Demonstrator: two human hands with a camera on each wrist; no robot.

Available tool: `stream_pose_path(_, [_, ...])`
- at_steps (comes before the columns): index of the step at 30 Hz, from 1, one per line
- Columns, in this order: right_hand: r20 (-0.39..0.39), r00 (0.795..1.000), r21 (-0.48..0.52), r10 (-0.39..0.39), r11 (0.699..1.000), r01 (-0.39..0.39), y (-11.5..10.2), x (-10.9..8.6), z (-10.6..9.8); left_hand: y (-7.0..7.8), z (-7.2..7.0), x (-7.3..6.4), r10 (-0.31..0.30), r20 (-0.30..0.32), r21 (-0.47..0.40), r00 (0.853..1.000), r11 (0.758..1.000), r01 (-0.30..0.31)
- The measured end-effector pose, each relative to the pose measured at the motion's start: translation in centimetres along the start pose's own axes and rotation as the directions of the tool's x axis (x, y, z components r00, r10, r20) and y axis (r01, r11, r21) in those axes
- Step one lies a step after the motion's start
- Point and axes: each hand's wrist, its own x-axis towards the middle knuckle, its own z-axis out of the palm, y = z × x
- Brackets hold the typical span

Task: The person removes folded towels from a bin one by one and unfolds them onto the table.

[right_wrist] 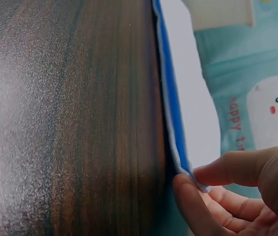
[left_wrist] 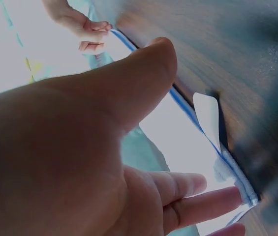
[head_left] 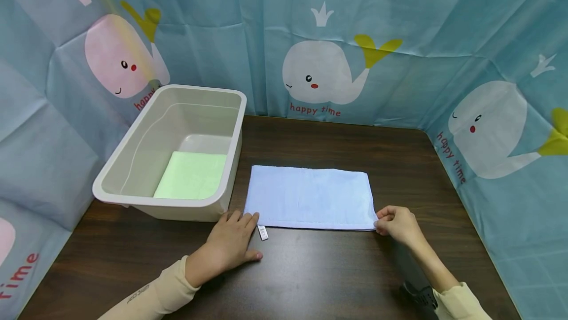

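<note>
A light blue towel (head_left: 310, 199), folded into a flat rectangle, lies on the dark wooden table. Its near right corner is pinched between the thumb and forefinger of my right hand (head_left: 399, 224); the right wrist view shows the towel's edge (right_wrist: 178, 132) between those fingertips. My left hand (head_left: 232, 243) lies with spread, nearly straight fingers at the near left corner, fingertips touching it in the left wrist view. A small white label (head_left: 263, 232) sticks out from the near edge beside the left fingers.
Left of the towel stands a pale grey plastic bin (head_left: 168, 202) with a folded light green cloth (head_left: 193, 174) inside. Blue curtains (head_left: 262, 29) printed with whales hang behind and along both sides of the table (head_left: 319, 280).
</note>
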Motion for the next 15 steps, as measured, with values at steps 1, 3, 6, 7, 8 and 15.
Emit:
stream_pose_path(1, [0.005, 1.0, -0.006, 0.001, 1.0, -0.001, -0.02, -0.09, 0.0, -0.03, 0.01, -0.07, 0.002, 0.001, -0.004, 1.0, 1.0, -0.002])
stream_pose_path(3, [0.012, 1.0, -0.011, 0.005, 1.0, -0.004, -0.04, -0.22, 0.02, -0.08, 0.04, -0.24, 0.004, -0.001, -0.016, 1.0, 1.0, -0.004])
stream_pose_path(6, [0.02, 1.0, -0.028, 0.005, 1.0, -0.004, -0.03, -0.33, 0.12, -0.18, 0.14, -0.41, 0.013, -0.019, -0.031, 1.0, 0.999, -0.014])
stream_pose_path(7, [0.02, 1.0, -0.036, 0.003, 0.999, -0.002, -0.01, -0.35, 0.16, -0.22, 0.2, -0.43, 0.018, -0.028, -0.035, 0.999, 0.999, -0.019])
stream_pose_path(8, [0.018, 1.0, -0.039, -0.002, 0.999, 0.003, 0.01, -0.33, 0.18, -0.26, 0.26, -0.44, 0.023, -0.037, -0.038, 0.999, 0.999, -0.024])
stream_pose_path(15, [0.009, 1.0, -0.058, -0.009, 0.998, 0.009, 0.25, -0.21, 0.09, -0.49, 0.62, -0.59, 0.047, -0.067, -0.034, 0.997, 0.998, -0.049])
